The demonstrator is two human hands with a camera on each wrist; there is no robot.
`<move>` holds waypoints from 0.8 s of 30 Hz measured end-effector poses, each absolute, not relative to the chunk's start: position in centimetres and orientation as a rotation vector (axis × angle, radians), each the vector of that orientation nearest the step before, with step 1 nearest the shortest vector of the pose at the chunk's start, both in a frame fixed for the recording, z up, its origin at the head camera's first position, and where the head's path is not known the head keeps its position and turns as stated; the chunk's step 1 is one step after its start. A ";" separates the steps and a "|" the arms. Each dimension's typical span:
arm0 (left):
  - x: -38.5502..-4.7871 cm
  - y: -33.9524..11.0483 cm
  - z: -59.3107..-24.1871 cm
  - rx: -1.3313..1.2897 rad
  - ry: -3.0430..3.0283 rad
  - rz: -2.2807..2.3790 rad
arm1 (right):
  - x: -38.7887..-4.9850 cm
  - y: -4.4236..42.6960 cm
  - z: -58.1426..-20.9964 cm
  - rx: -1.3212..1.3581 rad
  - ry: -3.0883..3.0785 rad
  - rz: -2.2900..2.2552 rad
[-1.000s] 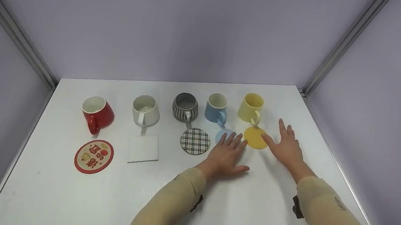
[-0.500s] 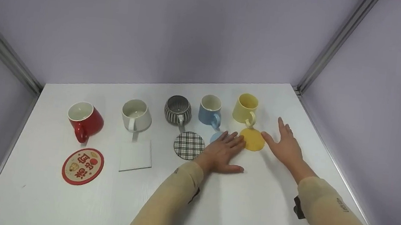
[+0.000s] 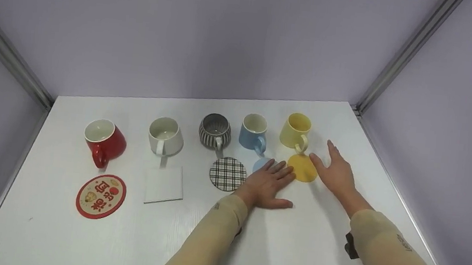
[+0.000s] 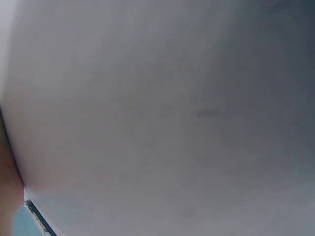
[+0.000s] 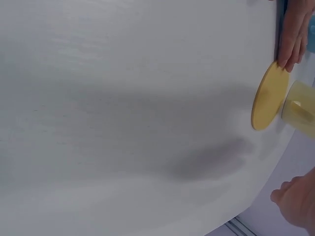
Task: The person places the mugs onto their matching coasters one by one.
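My left hand lies palm down with its fingers spread, covering much of a light blue coaster. Its fingertips reach the left edge of a round yellow coaster; the right wrist view shows the fingers at that coaster's rim. To the right of the yellow coaster, my right hand hovers above the table with straight fingers and holds nothing. Behind the coasters stand a blue mug and a yellow mug. The left wrist view gives mostly a blurred pale surface.
Leftward along the white table stand a striped grey mug, a white mug and a red mug. Before them lie a plaid coaster, a square white coaster and a red-rimmed coaster. Walls enclose the back and sides.
The head view has shifted slightly. Both hands stay in nearly the same places, and the right fingers are now closer together. Mugs and coasters keep their arrangement.
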State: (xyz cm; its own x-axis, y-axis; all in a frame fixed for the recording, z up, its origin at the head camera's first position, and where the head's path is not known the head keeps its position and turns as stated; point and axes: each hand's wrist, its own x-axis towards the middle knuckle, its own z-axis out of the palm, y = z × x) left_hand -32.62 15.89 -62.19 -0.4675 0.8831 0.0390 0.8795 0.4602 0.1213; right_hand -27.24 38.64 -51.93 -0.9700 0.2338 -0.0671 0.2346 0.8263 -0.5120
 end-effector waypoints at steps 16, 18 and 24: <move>-32.7 15.6 -62.3 1.611 2.673 0.167 | -30.6 36.3 -51.0 0.579 2.947 -1.224; -32.7 15.6 -62.3 1.605 2.674 0.172 | -31.2 36.2 -51.0 0.610 2.909 -1.255; -32.5 15.8 -62.2 1.609 2.683 0.158 | -31.9 35.8 -51.3 0.655 2.808 -1.314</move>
